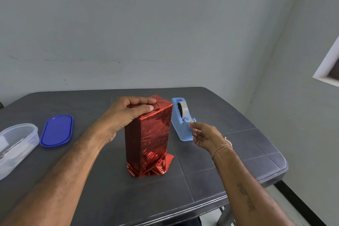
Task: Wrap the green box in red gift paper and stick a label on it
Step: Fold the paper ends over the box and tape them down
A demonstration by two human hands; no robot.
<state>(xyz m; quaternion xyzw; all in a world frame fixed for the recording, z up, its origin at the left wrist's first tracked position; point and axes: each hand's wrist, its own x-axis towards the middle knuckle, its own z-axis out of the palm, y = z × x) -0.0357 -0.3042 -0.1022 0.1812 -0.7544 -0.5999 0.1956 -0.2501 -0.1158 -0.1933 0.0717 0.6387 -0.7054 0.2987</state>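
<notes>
The box (pixel 148 134), wrapped in red paper, is standing upright mid-table (pixel 220 161), the left hand (pixel 126 113) gripping its top. The right hand (pixel 205 137) is pinching the tape (pixel 183 109) end at the blue dispenser (pixel 180 132), just right of the box.

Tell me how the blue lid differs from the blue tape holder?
The lid is dark blue; the tape holder is pale blue. The lid lies flat, left of the red wrapped box; the tape holder stands taller on its right, carrying a tape roll. Nothing touches the lid; the right hand is at the tape holder's front. Both sit on the table.
</notes>
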